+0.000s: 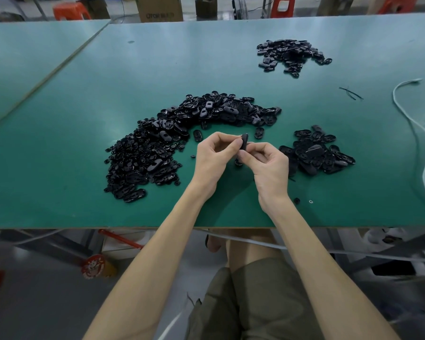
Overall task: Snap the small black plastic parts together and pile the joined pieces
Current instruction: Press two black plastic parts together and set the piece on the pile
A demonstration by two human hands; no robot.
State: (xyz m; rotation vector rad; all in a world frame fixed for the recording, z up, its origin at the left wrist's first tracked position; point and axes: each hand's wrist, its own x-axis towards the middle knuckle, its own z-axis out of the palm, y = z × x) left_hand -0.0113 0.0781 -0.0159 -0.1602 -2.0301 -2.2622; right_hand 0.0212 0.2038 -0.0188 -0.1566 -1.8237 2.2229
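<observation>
**Q:** Which step is in hand?

**A:** Joining. The left hand [212,155] and right hand [268,165] each pinch one black part [244,141] between thumb and fingertips. It is held on edge above the table [84,119], between the main heap [157,148] and the right pile [314,153]. Whether the halves have seated cannot be told.

**Q:** What does the next move call for?

**A:** Probably firm, square pressure until the snap seats, then release onto the right pile, which appears to hold joined pieces.

**Q:** Any legible marking?

**A:** The box [160,8] beyond the table carries print, too blurred to read.
</observation>
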